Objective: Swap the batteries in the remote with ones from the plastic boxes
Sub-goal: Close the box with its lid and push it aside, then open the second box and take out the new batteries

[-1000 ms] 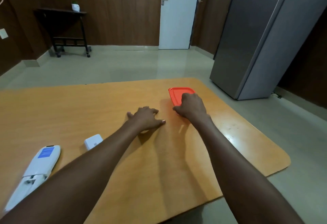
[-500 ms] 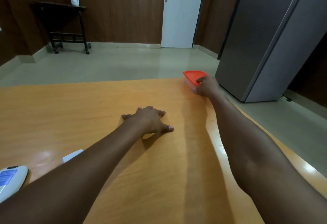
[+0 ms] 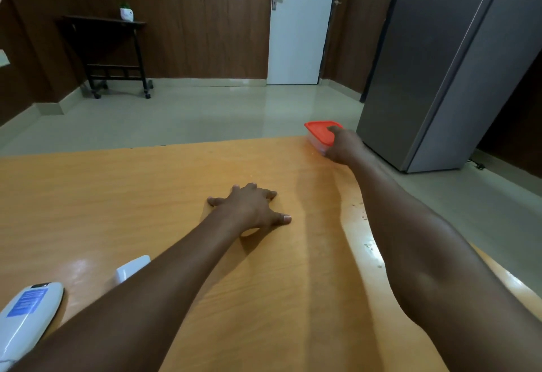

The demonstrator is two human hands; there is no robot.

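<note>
Two bare forearms, sleeveless in view, left hand (image 3: 252,205) and right hand (image 3: 344,145) ringless.

Room beyond the work area
A grey fridge (image 3: 434,60) is standing right of a white door (image 3: 299,25); a dark trolley (image 3: 114,51) is carrying a small plant pot (image 3: 126,13)

One red-lidded plastic box (image 3: 319,136), one white remote (image 3: 28,314), one white battery cover (image 3: 132,268), two hands: left hand (image 3: 249,207), right hand (image 3: 343,144). One counter (image 3: 88,195), one fridge (image 3: 440,63), one door (image 3: 299,25), one side table (image 3: 99,22), one potted plant (image 3: 126,13).
</note>
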